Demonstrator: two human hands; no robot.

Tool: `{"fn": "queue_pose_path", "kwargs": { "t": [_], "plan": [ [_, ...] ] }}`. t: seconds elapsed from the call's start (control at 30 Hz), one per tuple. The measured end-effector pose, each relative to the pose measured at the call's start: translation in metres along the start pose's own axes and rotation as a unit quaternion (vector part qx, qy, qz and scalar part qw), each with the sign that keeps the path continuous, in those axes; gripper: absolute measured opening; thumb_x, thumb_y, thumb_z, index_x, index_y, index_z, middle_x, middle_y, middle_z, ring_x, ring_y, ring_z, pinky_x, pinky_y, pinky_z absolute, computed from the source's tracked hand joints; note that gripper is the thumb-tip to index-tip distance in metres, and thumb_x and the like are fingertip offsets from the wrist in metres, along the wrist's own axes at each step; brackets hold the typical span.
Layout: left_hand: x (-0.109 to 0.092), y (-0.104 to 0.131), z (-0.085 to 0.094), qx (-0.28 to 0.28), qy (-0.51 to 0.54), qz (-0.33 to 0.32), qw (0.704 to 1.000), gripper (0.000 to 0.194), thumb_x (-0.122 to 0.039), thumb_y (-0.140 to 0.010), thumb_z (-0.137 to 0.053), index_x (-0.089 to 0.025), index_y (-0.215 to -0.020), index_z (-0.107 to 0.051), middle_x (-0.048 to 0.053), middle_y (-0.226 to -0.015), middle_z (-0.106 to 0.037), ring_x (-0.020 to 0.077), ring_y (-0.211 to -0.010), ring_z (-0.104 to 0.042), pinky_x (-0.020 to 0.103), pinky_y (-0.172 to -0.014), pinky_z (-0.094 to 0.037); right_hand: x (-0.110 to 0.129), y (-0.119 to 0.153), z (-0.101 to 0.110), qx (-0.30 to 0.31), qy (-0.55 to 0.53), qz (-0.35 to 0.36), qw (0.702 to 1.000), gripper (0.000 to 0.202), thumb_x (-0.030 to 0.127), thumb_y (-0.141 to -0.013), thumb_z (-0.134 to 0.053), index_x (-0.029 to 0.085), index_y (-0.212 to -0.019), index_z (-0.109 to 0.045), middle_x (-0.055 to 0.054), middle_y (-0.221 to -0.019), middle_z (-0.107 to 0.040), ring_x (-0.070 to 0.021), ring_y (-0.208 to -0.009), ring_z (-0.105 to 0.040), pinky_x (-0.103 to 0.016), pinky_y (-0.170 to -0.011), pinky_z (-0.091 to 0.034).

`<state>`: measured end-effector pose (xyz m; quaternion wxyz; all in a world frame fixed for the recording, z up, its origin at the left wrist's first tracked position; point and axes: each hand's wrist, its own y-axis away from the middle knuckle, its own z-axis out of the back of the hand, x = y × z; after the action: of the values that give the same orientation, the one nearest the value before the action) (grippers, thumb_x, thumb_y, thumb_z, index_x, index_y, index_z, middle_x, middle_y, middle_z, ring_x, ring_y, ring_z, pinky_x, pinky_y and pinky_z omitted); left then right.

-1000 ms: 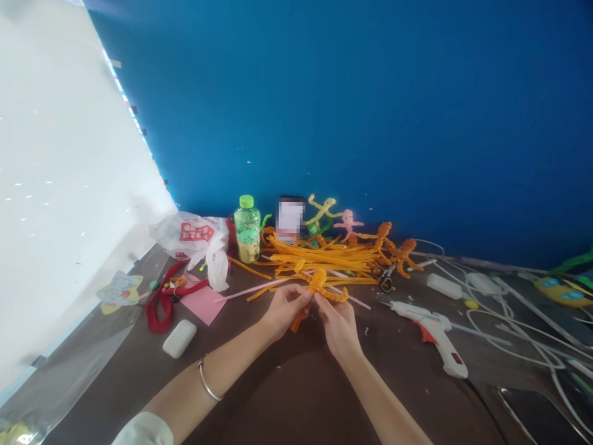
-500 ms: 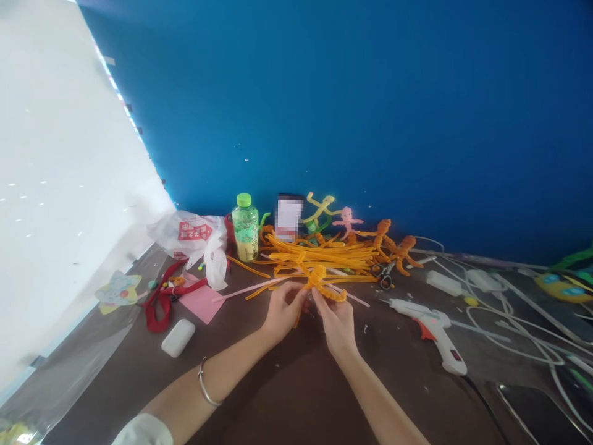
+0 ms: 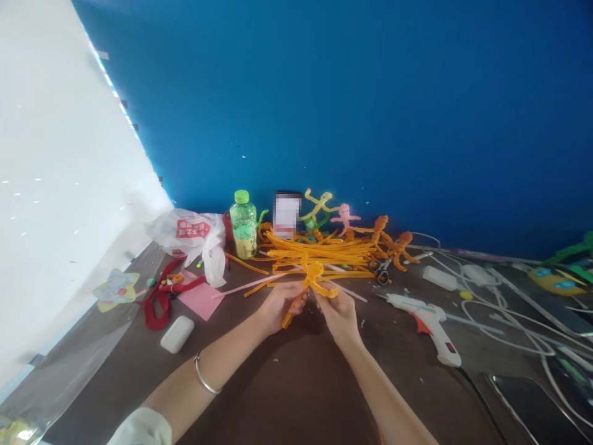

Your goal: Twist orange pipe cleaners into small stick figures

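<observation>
An orange pipe-cleaner figure (image 3: 314,273) is held between my two hands, just in front of the pile of orange pipe cleaners (image 3: 324,252). My left hand (image 3: 281,304) is closed round its lower stems, which stick out below the fingers. On the other side, my right hand (image 3: 337,312) pinches the figure by its curled right arm. Behind the pile stand a yellow figure (image 3: 319,204) and a pink figure (image 3: 345,217). Two orange figures lean at the pile's right end, near black scissors (image 3: 382,275).
A bottle with a green cap (image 3: 243,225) and a plastic bag (image 3: 188,232) stand back left. Pink paper (image 3: 202,300), a red strap (image 3: 157,309) and a white case (image 3: 177,334) lie left. Rightward are a glue gun (image 3: 430,324), white cables and a phone (image 3: 537,408).
The orange figure has turned in my hands, so its lower stems now point down and left below my left hand. The whole view has shifted slightly.
</observation>
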<state>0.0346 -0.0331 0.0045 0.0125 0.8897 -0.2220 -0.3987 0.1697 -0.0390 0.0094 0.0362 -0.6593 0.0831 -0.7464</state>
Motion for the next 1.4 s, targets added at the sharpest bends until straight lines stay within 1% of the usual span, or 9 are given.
{"fn": "queue_pose_path", "kwargs": {
  "t": [0.17, 0.33, 0.47, 0.63, 0.93, 1.03, 1.17, 1.3, 1.4],
  "plan": [
    [0.003, 0.000, -0.003, -0.022, -0.046, -0.031, 0.998, 0.031, -0.037, -0.061, -0.069, -0.015, -0.073, -0.052, -0.002, -0.060, -0.051, 0.0053, -0.044, -0.044, 0.016, -0.038, -0.026, 0.002, 0.000, 0.000, 0.008, -0.012, 0.010, 1.000, 0.021, 0.036, -0.069, -0.063, 0.016, -0.078, -0.063, -0.005, -0.077, -0.062, -0.0196, -0.072, -0.055, -0.031, -0.066, -0.044],
    [0.005, 0.002, -0.007, -0.054, -0.121, -0.095, 0.987, 0.036, -0.046, -0.066, -0.063, -0.016, -0.080, -0.051, -0.004, -0.052, -0.050, 0.0073, -0.042, -0.046, 0.020, -0.043, -0.036, 0.000, 0.000, -0.001, -0.001, 0.015, -0.004, 1.000, 0.025, 0.038, -0.068, -0.063, 0.015, -0.075, -0.065, -0.006, -0.074, -0.062, -0.0195, -0.070, -0.055, -0.030, -0.064, -0.043],
    [0.005, 0.004, -0.008, -0.065, -0.147, -0.114, 0.980, 0.035, -0.047, -0.066, -0.062, -0.015, -0.077, -0.051, -0.006, -0.048, -0.047, 0.0058, -0.040, -0.043, 0.019, -0.042, -0.034, -0.005, 0.002, -0.005, -0.009, -0.056, -0.054, 0.997, 0.027, 0.037, -0.064, -0.068, 0.015, -0.078, -0.065, -0.004, -0.072, -0.062, -0.0168, -0.065, -0.054, -0.028, -0.060, -0.042],
    [0.008, 0.003, -0.005, -0.053, -0.122, -0.109, 0.985, 0.035, -0.045, -0.065, -0.064, -0.015, -0.077, -0.052, -0.006, -0.047, -0.046, 0.0049, -0.041, -0.041, 0.018, -0.043, -0.032, -0.008, 0.004, -0.009, -0.012, -0.133, -0.093, 0.987, 0.031, 0.041, -0.058, -0.071, 0.016, -0.074, -0.063, -0.002, -0.066, -0.061, -0.0135, -0.055, -0.052, -0.025, -0.050, -0.041],
    [0.007, 0.004, -0.005, -0.035, -0.061, -0.078, 0.994, 0.034, -0.041, -0.061, -0.069, -0.014, -0.074, -0.054, -0.005, -0.048, -0.046, 0.0046, -0.042, -0.040, 0.017, -0.043, -0.029, 0.004, 0.007, -0.007, -0.015, -0.037, -0.041, 0.998, 0.028, 0.040, -0.064, -0.067, 0.016, -0.077, -0.062, -0.004, -0.073, -0.063, -0.0183, -0.067, -0.057, -0.028, -0.062, -0.044],
    [0.005, 0.004, -0.003, -0.010, -0.039, -0.066, 0.997, 0.032, -0.038, -0.060, -0.070, -0.012, -0.070, -0.054, -0.004, -0.048, -0.045, 0.0037, -0.042, -0.038, 0.017, -0.042, -0.026, 0.010, 0.004, -0.002, 0.033, -0.037, -0.032, 0.998, 0.024, 0.037, -0.063, -0.068, 0.016, -0.075, -0.063, -0.004, -0.071, -0.063, -0.0179, -0.066, -0.057, -0.028, -0.063, -0.045],
    [0.000, 0.005, -0.002, 0.047, -0.010, -0.037, 0.998, 0.029, -0.035, -0.063, -0.069, -0.011, -0.066, -0.053, -0.005, -0.046, -0.040, 0.0026, -0.041, -0.034, 0.016, -0.041, -0.021, 0.017, -0.005, 0.010, 0.133, -0.036, -0.027, 0.990, 0.018, 0.035, -0.068, -0.063, 0.018, -0.075, -0.064, -0.002, -0.068, -0.062, -0.0164, -0.064, -0.055, -0.027, -0.060, -0.044],
    [-0.005, 0.009, -0.003, 0.099, 0.005, -0.018, 0.995, 0.026, -0.030, -0.061, -0.071, -0.012, -0.062, -0.052, -0.005, -0.047, -0.039, 0.0015, -0.040, -0.032, 0.016, -0.039, -0.018, 0.027, -0.014, 0.024, 0.202, 0.054, -0.002, 0.978, 0.015, 0.033, -0.068, -0.062, 0.018, -0.072, -0.065, -0.002, -0.069, -0.062, -0.0170, -0.066, -0.055, -0.027, -0.062, -0.043],
    [-0.008, 0.012, -0.002, 0.114, -0.039, -0.007, 0.993, 0.024, -0.030, -0.060, -0.072, -0.012, -0.062, -0.055, -0.005, -0.046, -0.042, 0.0023, -0.038, -0.034, 0.016, -0.038, -0.020, 0.039, -0.022, 0.035, 0.267, 0.101, 0.015, 0.958, 0.014, 0.032, -0.067, -0.063, 0.019, -0.070, -0.067, -0.001, -0.070, -0.063, -0.0169, -0.064, -0.055, -0.026, -0.059, -0.043]
  ]
}}
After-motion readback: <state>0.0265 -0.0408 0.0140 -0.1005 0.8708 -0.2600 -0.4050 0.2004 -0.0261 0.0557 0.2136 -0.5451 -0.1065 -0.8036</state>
